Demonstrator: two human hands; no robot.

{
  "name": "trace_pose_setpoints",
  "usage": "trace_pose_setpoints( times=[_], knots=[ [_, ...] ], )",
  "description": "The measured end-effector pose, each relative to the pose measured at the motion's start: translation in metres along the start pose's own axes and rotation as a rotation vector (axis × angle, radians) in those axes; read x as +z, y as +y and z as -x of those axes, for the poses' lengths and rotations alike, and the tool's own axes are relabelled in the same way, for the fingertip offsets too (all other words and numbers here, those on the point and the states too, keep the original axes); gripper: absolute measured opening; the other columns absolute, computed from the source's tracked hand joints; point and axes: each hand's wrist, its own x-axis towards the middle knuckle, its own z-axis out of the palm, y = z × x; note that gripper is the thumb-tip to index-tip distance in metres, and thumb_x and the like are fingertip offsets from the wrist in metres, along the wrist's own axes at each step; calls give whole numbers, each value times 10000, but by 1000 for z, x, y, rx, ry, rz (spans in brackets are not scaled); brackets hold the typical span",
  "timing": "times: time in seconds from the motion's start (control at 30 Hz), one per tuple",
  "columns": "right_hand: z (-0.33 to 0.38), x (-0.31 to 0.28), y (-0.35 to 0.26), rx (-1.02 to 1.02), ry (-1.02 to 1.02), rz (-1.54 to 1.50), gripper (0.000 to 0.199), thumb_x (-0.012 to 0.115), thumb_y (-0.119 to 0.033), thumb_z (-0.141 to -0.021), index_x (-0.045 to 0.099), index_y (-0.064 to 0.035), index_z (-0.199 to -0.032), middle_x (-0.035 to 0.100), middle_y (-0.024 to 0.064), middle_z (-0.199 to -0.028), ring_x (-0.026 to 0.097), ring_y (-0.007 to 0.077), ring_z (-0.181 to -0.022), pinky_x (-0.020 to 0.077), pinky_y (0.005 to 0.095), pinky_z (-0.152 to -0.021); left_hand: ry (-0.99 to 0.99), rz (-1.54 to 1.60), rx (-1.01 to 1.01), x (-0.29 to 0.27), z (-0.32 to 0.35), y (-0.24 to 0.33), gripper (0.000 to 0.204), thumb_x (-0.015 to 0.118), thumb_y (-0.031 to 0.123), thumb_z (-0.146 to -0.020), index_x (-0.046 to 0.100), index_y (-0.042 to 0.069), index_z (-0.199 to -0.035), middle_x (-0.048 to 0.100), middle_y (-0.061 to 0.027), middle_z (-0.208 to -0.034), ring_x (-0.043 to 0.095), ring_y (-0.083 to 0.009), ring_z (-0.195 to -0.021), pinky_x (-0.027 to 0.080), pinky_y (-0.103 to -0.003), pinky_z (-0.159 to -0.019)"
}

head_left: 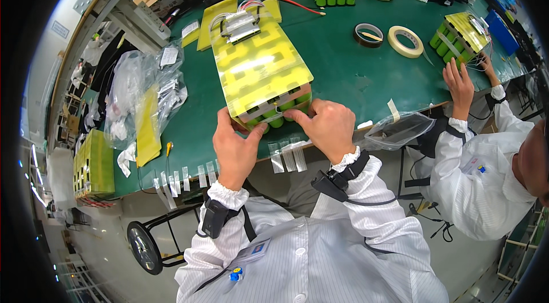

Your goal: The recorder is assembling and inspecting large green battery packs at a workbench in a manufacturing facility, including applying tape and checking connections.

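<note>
While the left hand (233, 147) and right hand (330, 127) clasp its near corners, the battery pack (262, 68) sits by the tabletop's (349, 84) front edge. Leftward, plastic bagging (124, 88) bears a white label (169, 56); open surface separates pack and dark tape roll (369, 45).

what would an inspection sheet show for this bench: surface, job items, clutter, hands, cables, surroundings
Surface: flat green bench top
Job items: yellow-topped rectangular block of green cylinders, near the front edge
Clutter: crumpled clear plastic bags left; round cream tape roll right; clear strips along the front edge
Hands: left hand and right hand, both touching the block's near end
Cables: thin white wires and red insulated cable at its far end
Surroundings: co-worker in white striped coat at right
</note>
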Motion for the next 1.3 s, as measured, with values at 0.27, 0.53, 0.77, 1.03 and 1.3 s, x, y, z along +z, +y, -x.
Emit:
trace_pose_setpoints(
  times=[0.27, 0.53, 0.77, 1.03, 1.3],
  knots=[
    [3, -1, 2, 27, -51, -23, 505, 782, -517, -760, 673, -39, -639, 630, 132, -593, 626, 332, -541, 467, 422, -494, 12, -29, 5, -1, 0, -4, 424, 809, 22, -759, 546, -24, -1089, 706, -127, -916, 675, -193, -742, 541, -319, -686],
    [13, 5, -4, -53, -61, -40, 502, 760, -492, -796, 629, -53, -590, 615, 145, -587, 623, 353, -545, 467, 445, -493, 47, -28, 41, 8, -1, 4, 418, 828, 79, -730, 572, 4, -1052, 639, -114, -825, 612, -237, -699, 497, -361, -669],
    [11, 5, -3, -41, -64, -79, 529, 730, -515, -808, 632, -36, -607, 620, 168, -589, 642, 360, -564, 499, 455, -524, 33, 118, 14, 2, 2, -5, 462, 795, 18, -755, 531, -20, -1132, 666, -130, -932, 649, -214, -778, 515, -336, -717],
    [7, 1, 3, -30, -102, -56, 490, 715, -494, -824, 690, -18, -711, 667, 166, -636, 681, 336, -607, 525, 441, -576, 9, 110, 18, 6, 3, 3, 486, 788, -3, -783, 512, -29, -1182, 666, -136, -982, 663, -217, -823, 521, -335, -750],
    [5, 7, 0, -54, -110, -87, 489, 734, -494, -804, 692, -18, -699, 662, 172, -630, 679, 346, -609, 526, 443, -577, 4, 80, 8, 4, 2, 3, 490, 786, -15, -780, 512, -27, -1186, 667, -133, -989, 661, -204, -822, 522, -316, -738]
  ],
)
